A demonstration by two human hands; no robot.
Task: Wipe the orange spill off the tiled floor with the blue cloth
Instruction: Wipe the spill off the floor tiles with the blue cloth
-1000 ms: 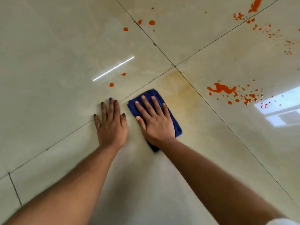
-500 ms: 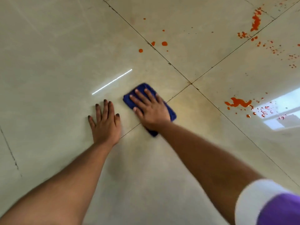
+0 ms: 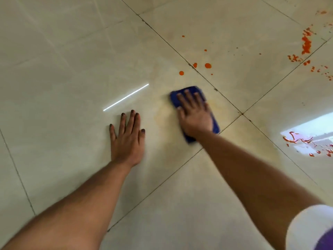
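Right hand (image 3: 195,114), fingers straight, lies flat over the folded dark-blue cloth (image 3: 215,124); the cloth's middle is hidden beneath it, and both are motion-blurred, so cloth edges are soft. Orange splatter at the right edge (image 3: 295,140) runs out of view and is partly lost in a bright window reflection. Fine orange specks at upper right (image 3: 306,43) too small to separate. White-and-purple sleeve (image 3: 306,230) cut off at the bottom-right corner. Left forearm (image 3: 72,213) cut off at the lower left.
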